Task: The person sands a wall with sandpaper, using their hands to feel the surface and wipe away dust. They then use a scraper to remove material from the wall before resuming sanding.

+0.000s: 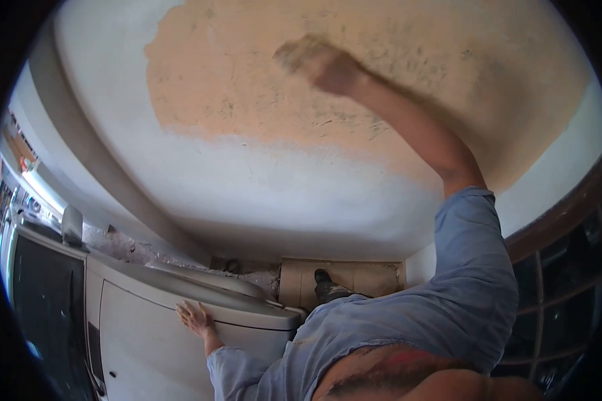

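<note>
A loose blue-grey cloth shirt (408, 314) is worn, its soft folds gathered just to the right of the car (150, 327). The left hand (195, 319) is laid open, fingers spread, against the car's smooth, pale painted panel, with nothing held in it. On the car's left part, a dark, glossy pane (47, 294) is framed by pale bodywork, and a rounded mirror (72, 225) is set above it. Beyond the car's right end, a dark shoe (322, 275) is planted on tan floor tiles (374, 273).

High above the car, the right hand (328, 67) is raised to the wall (294, 177) with its fingers curled; through the motion blur, a pale, rough-edged pad (290, 57) seems to be gripped in it. The pad is held over a wide peach patch (207, 87), matt and ragged-edged, scuffed with dark flecks and surrounded by whitish plaster. Above the car's left part, a smooth pale pillar (97, 123) is curved by the lens. Well to the car's right, a window (568, 267) is divided into dark panes by brown bars.
</note>
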Tool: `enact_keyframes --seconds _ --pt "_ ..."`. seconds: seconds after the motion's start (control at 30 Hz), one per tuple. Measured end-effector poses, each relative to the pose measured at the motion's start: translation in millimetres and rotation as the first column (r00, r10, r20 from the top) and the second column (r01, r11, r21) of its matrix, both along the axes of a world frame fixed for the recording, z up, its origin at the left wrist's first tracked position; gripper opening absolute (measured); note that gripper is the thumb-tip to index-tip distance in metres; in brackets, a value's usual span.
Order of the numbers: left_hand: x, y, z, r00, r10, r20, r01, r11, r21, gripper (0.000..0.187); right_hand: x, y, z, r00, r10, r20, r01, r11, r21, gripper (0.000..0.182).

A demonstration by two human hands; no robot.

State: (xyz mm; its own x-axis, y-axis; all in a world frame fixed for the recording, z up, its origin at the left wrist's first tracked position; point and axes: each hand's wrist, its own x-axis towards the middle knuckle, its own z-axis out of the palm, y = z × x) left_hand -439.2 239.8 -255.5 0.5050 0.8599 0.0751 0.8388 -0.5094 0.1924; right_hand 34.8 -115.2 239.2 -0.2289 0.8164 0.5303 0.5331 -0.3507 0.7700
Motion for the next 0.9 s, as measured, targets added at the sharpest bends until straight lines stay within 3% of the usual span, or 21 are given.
enact_keyframes --seconds 0.03,0.07,0.13,0.2,0.27,0.33,0.37,0.4,0.47,0.5,0.53,0.6,0.67,0.73,0.77,0.8,0.83,0.87,0.9 --pt "1.9 -2.2 4.3 1.0 -0.004 0.007 0.004 1.0 -0.005 0.063 7.0 -5.9 19.4 0.999 0.049 0.012 -0.049 0.997 0.053 0.025" --pt "1.0 -4.4 7.4 1.0 -0.014 0.006 0.014 1.0 -0.012 0.063 4.7 -12.1 39.3 0.995 -0.042 0.086 0.03 0.99 0.136 0.032" --pt "1.1 -4.0 5.8 1.0 -0.007 -0.012 0.007 1.0 -0.005 0.063 -38.0 -0.7 79.9 0.952 -0.11 -0.287 0.233 0.868 0.439 0.042" --pt "3.6 -2.2 4.7 1.0 -0.007 -0.024 0.007 1.0 0.01 0.063 -42.5 21.6 64.5 0.942 -0.221 -0.251 0.322 0.804 0.5 0.041" --pt "1.3 -2.5 4.0 1.0 -0.014 -0.003 0.014 1.0 0.008 0.064 -14.8 38.5 -0.1 0.894 -0.059 -0.444 0.219 0.922 0.32 0.037" --pt "-0.7 4.1 -0.1 0.999 -0.028 0.025 0.028 1.0 0.013 0.064 -8.7 45.5 -84.7 1.0 -0.011 -0.003 0.011 0.979 0.203 0.036" --pt "-0.7 4.0 -0.1 1.0 -0.026 0.017 0.026 1.0 -0.001 0.065 -7.9 39.0 -138.4 0.994 0.021 -0.109 -0.012 0.997 0.076 0.042" --pt "-0.3 1.4 -0.6 1.0 -0.022 0.009 0.022 1.0 -0.018 0.066 -26.0 24.2 -187.4 0.986 -0.119 -0.116 0.107 0.989 -0.107 0.044" --pt "-1.0 -2.5 3.1 1.0 -0.02 0.009 0.02 0.999 -0.032 0.066 -34.9 -19.7 -292.6 0.959 -0.16 -0.235 0.061 0.923 -0.38 0.045" --pt "-0.1 -1.3 6.4 1.0 -0.024 0.001 0.024 0.999 -0.032 0.066 -57.7 -36.1 -302.5 0.729 -0.447 -0.518 -0.002 0.756 -0.655 0.043" --pt "-0.5 -1.8 9.5 1.0 -0.021 0.008 0.022 0.999 -0.026 0.066 -52.8 -65.7 -352.4 0.332 -0.528 -0.782 -0.21 0.766 -0.607 0.041" --pt "0.9 -6.1 16.9 1.0 -0.022 -0.014 0.022 0.998 -0.051 0.066 -99.6 -99.2 -332.7 0.109 -0.517 -0.849 -0.078 0.847 -0.526 0.039" --pt "3.2 -5.8 16.2 0.999 -0.035 -0.02 0.034 0.999 -0.035 0.066 -101.6 -126.7 -319.5 -0.158 -0.315 -0.936 0.103 0.937 -0.333 0.035" --pt "-0.4 -7.6 15.6 0.998 -0.052 -0.034 0.051 0.998 -0.023 0.067 -95.0 -159.0 -286.9 0.053 -0.026 -0.998 0.302 0.953 -0.009 0.033" --pt "0.3 -8.3 16.4 0.998 -0.048 -0.029 0.047 0.998 -0.03 0.067 -96.2 -180.5 -257.5 0.289 0.053 -0.956 0.336 0.929 0.154 0.027" --pt "0.9 -8.8 16.3 0.999 -0.047 -0.025 0.046 0.998 -0.039 0.067 -107.5 -193.3 -218.4 0.382 0.239 -0.893 0.402 0.827 0.393 0.024" --pt "1.2 -8.7 13.5 0.999 -0.041 -0.015 0.04 0.999 -0.035 0.066 -93.0 -229.0 -207.9 0.523 0.205 -0.827 0.478 0.733 0.484 0.022" --pt "2.4 -9.4 11.6 0.998 -0.065 -0.018 0.065 0.998 -0.023 0.066 -82.1 -256.5 -192.2 0.517 0.433 -0.739 0.531 0.515 0.673 0.022" --pt "4.8 -6.1 14.3 0.997 -0.065 -0.039 0.064 0.998 -0.03 0.066 -75.2 -295.0 -173.2 0.512 0.672 -0.536 0.476 0.297 0.828 0.029"
